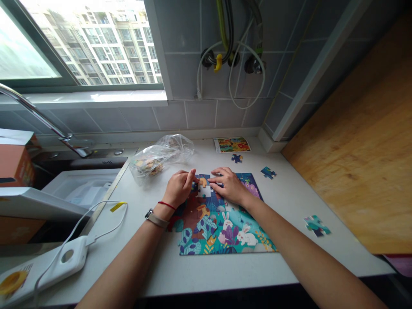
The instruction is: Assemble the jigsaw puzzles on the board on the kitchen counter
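Note:
A colourful jigsaw puzzle (225, 244) with white rabbits and purple leaves lies on the white counter, largely assembled. Near its top edge a puzzle piece (203, 181), dark blue with an orange shape, sits between my hands, just above a white gap in the picture. My left hand (179, 187) is closed at the piece's left side, its fingers curled and their tips partly hidden behind the thumb. From the right, my right hand (228, 185) rests over the puzzle with fingers stretched and apart, the tips touching the piece's right side.
Loose pieces lie on the right: one dark blue (237, 158), one teal (268, 172), one larger (317, 225). Behind are a clear plastic bag (161, 156) and a picture card (232, 145). A white power strip (64, 262) with cable, a sink and boxes (16, 165) stand left.

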Tool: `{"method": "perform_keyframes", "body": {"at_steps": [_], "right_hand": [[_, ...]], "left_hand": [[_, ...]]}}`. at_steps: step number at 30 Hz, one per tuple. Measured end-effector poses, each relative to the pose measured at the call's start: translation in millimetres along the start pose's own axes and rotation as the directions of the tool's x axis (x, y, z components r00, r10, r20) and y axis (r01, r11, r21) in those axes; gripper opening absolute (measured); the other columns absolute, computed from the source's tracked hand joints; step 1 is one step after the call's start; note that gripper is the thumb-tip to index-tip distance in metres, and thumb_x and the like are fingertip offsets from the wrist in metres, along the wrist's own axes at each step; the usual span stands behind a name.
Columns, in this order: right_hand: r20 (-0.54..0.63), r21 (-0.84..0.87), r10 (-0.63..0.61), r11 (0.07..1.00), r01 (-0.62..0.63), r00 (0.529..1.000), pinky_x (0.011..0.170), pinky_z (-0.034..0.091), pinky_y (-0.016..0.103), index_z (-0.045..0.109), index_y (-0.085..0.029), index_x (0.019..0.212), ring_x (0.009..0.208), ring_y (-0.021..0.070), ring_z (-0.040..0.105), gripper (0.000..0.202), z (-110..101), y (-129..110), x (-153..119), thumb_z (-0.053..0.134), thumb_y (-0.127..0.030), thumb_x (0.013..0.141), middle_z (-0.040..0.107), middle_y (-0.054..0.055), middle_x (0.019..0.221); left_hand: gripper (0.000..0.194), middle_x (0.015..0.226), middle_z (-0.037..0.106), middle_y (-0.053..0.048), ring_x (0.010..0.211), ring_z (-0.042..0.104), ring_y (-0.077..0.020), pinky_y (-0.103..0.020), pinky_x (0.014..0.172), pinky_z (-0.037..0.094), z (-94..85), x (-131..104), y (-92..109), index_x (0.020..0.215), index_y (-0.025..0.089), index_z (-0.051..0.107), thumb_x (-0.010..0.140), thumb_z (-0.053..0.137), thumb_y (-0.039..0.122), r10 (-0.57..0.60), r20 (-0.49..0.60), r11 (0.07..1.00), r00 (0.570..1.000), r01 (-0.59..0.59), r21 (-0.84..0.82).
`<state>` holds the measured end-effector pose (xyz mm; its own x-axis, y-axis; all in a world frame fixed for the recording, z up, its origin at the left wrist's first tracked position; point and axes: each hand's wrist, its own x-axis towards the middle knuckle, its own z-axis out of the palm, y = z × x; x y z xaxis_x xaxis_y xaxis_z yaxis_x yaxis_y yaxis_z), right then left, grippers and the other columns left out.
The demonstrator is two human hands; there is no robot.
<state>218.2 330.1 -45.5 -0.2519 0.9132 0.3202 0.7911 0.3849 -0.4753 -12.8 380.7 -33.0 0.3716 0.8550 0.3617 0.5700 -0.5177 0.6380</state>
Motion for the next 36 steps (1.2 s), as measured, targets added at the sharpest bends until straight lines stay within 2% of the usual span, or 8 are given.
{"method": "perform_keyframes", "body": {"at_steps": [12,18,23,27,29,31,34,36], "right_hand": [[0.003,-0.004,0.005,1.000,-0.005,1.000,0.109,0.049,0.048,0.083,-0.024,0.116,0.123,0.0301,0.060,0.024,0.1,0.4,-1.0,0.072,-0.030,0.096,0.071,0.012,0.131],[0.018,-0.018,-0.008,1.000,0.008,1.000,0.109,0.049,0.050,0.082,-0.027,0.120,0.124,0.0308,0.060,0.026,-1.0,0.8,-1.6,0.070,-0.032,0.097,0.069,0.013,0.133],[0.000,0.046,0.027,0.999,-0.027,1.000,0.111,0.049,0.048,0.081,-0.023,0.121,0.124,0.0301,0.061,0.027,-2.2,2.7,-0.8,0.070,-0.031,0.097,0.070,0.013,0.133],[-0.033,0.101,0.021,0.995,-0.017,0.999,0.112,0.048,0.048,0.081,-0.024,0.119,0.125,0.0294,0.061,0.025,-10.3,-5.0,-2.5,0.071,-0.027,0.096,0.071,0.012,0.130],[0.015,0.146,-0.038,0.989,0.036,0.999,0.109,0.050,0.046,0.081,-0.025,0.118,0.120,0.0278,0.063,0.025,-17.2,-14.0,-5.3,0.074,-0.027,0.094,0.072,0.010,0.124],[0.146,0.226,-0.136,0.969,0.101,0.980,0.105,0.053,0.040,0.080,-0.026,0.119,0.114,0.0258,0.066,0.029,-24.3,-24.9,-9.2,0.080,-0.031,0.090,0.073,0.008,0.119],[0.341,0.300,-0.267,0.940,0.165,0.901,0.102,0.054,0.036,0.079,-0.030,0.125,0.114,0.0260,0.067,0.047,-32.3,-39.7,-15.9,0.090,-0.040,0.080,0.070,0.007,0.122],[0.404,0.272,-0.300,0.941,0.200,0.864,0.105,0.053,0.038,0.077,-0.033,0.128,0.118,0.0279,0.064,0.056,-34.5,-46.1,-19.3,0.094,-0.044,0.075,0.068,0.007,0.126]], "left_hand": [[0.066,0.085,0.081,-0.007,0.086,0.076,-0.0236,-0.035,0.088,0.056,-1.1,0.1,-0.8,0.075,0.026,0.083,0.108,0.035,0.055,0.008,0.011,1.000,1.000,-0.008,0.013],[0.066,0.091,0.081,-0.009,0.092,0.076,-0.0254,-0.035,0.088,0.057,-0.2,-1.1,-2.5,0.084,0.024,0.085,0.109,0.033,0.055,0.007,-0.010,0.998,1.000,-0.006,0.058],[0.067,0.091,0.081,-0.008,0.092,0.076,-0.0246,-0.034,0.089,0.056,-0.5,-1.3,-2.2,0.081,0.024,0.084,0.110,0.032,0.056,-0.004,0.007,0.998,1.000,0.003,0.063],[0.068,0.091,0.081,-0.008,0.092,0.076,-0.0252,-0.035,0.088,0.056,-0.4,-1.2,-2.0,0.080,0.024,0.084,0.109,0.032,0.057,-0.012,0.006,0.997,1.000,0.011,0.071],[0.068,0.090,0.081,-0.008,0.092,0.076,-0.0249,-0.034,0.088,0.056,-0.4,-1.4,-1.8,0.080,0.024,0.084,0.110,0.032,0.057,-0.008,0.005,0.998,1.000,0.007,0.070],[0.068,0.089,0.081,-0.009,0.092,0.076,-0.0248,-0.033,0.087,0.056,-0.3,-1.5,-1.5,0.080,0.024,0.083,0.110,0.032,0.057,-0.003,0.003,0.997,1.000,0.003,0.074],[0.068,0.089,0.081,-0.009,0.091,0.076,-0.0251,-0.034,0.087,0.057,0.3,-1.2,-1.9,0.080,0.024,0.083,0.110,0.031,0.057,0.003,-0.003,0.996,1.000,-0.003,0.091],[0.067,0.089,0.081,-0.009,0.091,0.076,-0.0253,-0.034,0.087,0.057,0.9,-0.7,-3.4,0.082,0.024,0.083,0.109,0.031,0.056,0.008,-0.005,0.995,1.000,-0.008,0.095]]}}
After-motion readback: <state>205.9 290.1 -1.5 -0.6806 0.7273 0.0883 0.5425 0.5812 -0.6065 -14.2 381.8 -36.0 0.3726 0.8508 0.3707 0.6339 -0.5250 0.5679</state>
